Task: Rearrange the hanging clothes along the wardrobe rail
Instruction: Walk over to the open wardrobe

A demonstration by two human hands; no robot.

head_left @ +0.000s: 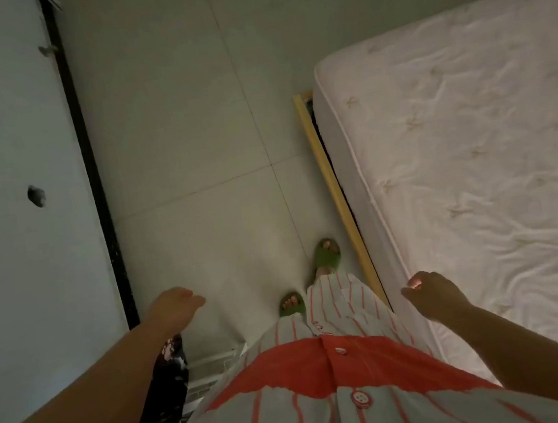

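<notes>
No wardrobe rail or hanging clothes show in the head view, which looks straight down at the floor. My left hand [174,306] hangs low at the left with loosely curled fingers and holds nothing. My right hand [431,293] hangs at the right beside the mattress edge, its fingers curled in with nothing in them. Below my left forearm lies a dark patterned cloth [166,385] next to a white wire rack [211,366]; whether it is a garment I cannot tell.
A white mattress [470,143] on a wooden bed frame [327,175] fills the right side. A pale wall [11,205] with a black skirting strip [95,182] runs along the left. Tiled floor [193,134] lies between them, with my feet in green slippers [325,256].
</notes>
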